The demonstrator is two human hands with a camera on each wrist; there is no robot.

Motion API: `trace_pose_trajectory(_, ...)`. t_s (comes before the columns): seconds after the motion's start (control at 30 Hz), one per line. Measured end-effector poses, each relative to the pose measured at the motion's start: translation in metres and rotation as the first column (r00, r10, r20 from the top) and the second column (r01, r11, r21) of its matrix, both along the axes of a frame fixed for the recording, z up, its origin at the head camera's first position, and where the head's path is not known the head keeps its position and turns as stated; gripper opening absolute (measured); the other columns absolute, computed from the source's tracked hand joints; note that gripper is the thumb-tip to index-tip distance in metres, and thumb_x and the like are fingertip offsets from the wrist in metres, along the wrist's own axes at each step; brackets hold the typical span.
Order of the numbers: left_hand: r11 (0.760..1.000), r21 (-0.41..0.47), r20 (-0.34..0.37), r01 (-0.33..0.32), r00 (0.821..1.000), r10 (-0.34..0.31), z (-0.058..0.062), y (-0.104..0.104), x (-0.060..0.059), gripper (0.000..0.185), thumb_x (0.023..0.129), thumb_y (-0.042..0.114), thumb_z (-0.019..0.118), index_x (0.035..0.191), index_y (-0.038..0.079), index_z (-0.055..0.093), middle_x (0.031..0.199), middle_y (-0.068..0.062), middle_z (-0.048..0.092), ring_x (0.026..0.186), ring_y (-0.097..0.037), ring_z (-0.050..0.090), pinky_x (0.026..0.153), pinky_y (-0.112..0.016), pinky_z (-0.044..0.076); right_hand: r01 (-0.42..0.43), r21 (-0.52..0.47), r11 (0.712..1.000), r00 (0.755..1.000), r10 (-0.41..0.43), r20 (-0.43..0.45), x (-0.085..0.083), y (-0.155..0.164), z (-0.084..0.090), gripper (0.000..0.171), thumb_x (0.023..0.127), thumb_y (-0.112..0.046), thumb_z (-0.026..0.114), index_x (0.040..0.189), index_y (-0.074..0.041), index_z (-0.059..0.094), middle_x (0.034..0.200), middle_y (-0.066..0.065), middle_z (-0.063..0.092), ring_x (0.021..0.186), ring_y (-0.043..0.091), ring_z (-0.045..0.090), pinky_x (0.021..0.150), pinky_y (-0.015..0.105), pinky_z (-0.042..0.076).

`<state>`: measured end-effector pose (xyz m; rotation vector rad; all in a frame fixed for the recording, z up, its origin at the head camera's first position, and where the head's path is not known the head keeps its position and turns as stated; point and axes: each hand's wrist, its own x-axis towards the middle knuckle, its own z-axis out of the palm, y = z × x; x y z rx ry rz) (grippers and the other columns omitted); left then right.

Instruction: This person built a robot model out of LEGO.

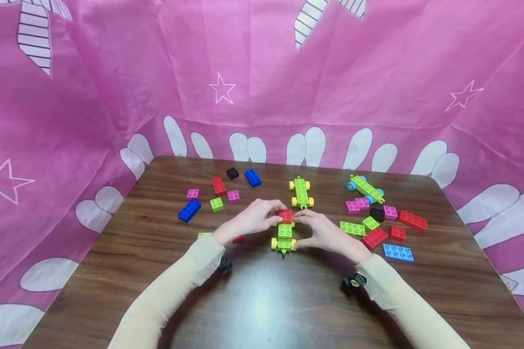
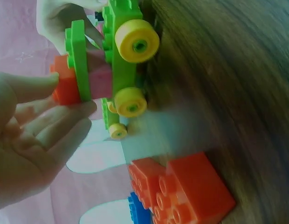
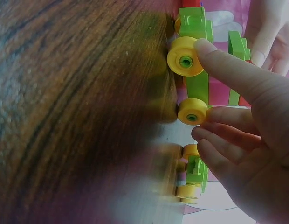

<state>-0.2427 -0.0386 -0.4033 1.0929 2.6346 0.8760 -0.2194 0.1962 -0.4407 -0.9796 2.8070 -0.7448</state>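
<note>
A toy car (image 1: 284,245) stands in front of me, a lime-green base on yellow wheels (image 2: 137,42). In the left wrist view a pink brick (image 2: 100,81) sits on that base, under a lime-green brick plate (image 2: 79,60). On top is a red brick (image 1: 286,214). My left hand (image 1: 255,217) pinches the red brick between thumb and fingers. From the right side my right hand (image 1: 325,235) holds the car, its thumb on one wheel (image 3: 185,58) and its fingers against the other wheel (image 3: 192,112).
Behind the car stands another yellow-wheeled base (image 1: 302,192). A blue-wheeled base (image 1: 366,188) lies at the back right, near several loose bricks, including a light-blue brick (image 1: 398,252). More bricks, such as a dark-blue brick (image 1: 189,210), lie on the left. A pink curtain (image 1: 262,97) hangs behind.
</note>
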Motion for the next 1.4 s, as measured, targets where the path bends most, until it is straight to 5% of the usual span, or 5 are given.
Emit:
trace_pose_trajectory(0.7, 0.994, 0.091, 0.159, -0.059, 0.986, 0.044, -0.0005, -0.0007, 0.001, 0.026, 0.098, 0.013, 0.061, 0.123, 0.005, 0.063, 0.125, -0.014, 0.069, 0.121, -0.028, 0.065, 0.102, -0.043, 0.053, 0.003, -0.003, 1.0, 1.0, -0.003, 0.0, 0.0031, 0.0012, 0.0023, 0.068, 0.075, -0.04, 0.085, 0.128, -0.002, 0.064, 0.131, 0.012, 0.064, 0.122, 0.028, 0.061, 0.104, 0.046, 0.051)
trace_pose_trajectory(1.0, 0.998, 0.046, 0.08, -0.045, 0.996, 0.041, 0.0003, -0.0003, 0.0036, 0.027, 0.098, 0.013, 0.061, 0.123, 0.002, 0.063, 0.118, -0.013, 0.072, 0.112, -0.024, 0.068, 0.098, -0.039, 0.056, -0.024, -0.002, 1.0, 0.999, 0.024, -0.028, 0.0034, 0.0003, 0.0033, 0.067, 0.076, -0.037, 0.085, 0.126, 0.001, 0.064, 0.129, 0.015, 0.064, 0.121, 0.03, 0.062, 0.103, 0.047, 0.051)
trace_pose_trajectory(1.4, 0.997, 0.053, 0.089, -0.061, 0.994, 0.056, 0.0002, 0.0, 0.0048, 0.028, 0.098, 0.014, 0.061, 0.124, 0.002, 0.063, 0.12, -0.013, 0.071, 0.113, -0.024, 0.068, 0.098, -0.039, 0.056, -0.018, 0.01, 1.0, 1.0, 0.018, -0.001, 0.0068, 0.0027, 0.0035, 0.066, 0.079, -0.037, 0.083, 0.131, -0.002, 0.062, 0.134, 0.013, 0.062, 0.126, 0.028, 0.06, 0.106, 0.046, 0.049)
